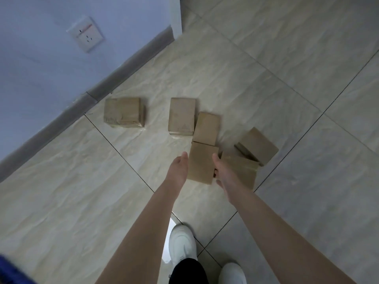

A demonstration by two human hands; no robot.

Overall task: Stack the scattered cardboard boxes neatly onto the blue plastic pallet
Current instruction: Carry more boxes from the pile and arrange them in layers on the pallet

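Observation:
Several brown cardboard boxes lie scattered on the tiled floor. The nearest box (202,161) sits between my two hands. My left hand (179,168) is just left of it, fingers straight and holding nothing. My right hand (222,170) is at its right side, fingers spread, in front of a taped box (243,171). Whether either hand touches the box is unclear. Behind these lie a tilted box (257,145), another box (207,128), a box with a triangle mark (181,115) and a box near the wall (123,111). A blue edge (10,271) shows at the bottom left corner.
A pale wall with a socket (86,33) and a grey skirting board (102,87) runs along the left. My white shoes (182,242) stand on the tiles below my arms. Open floor stretches to the right and near left.

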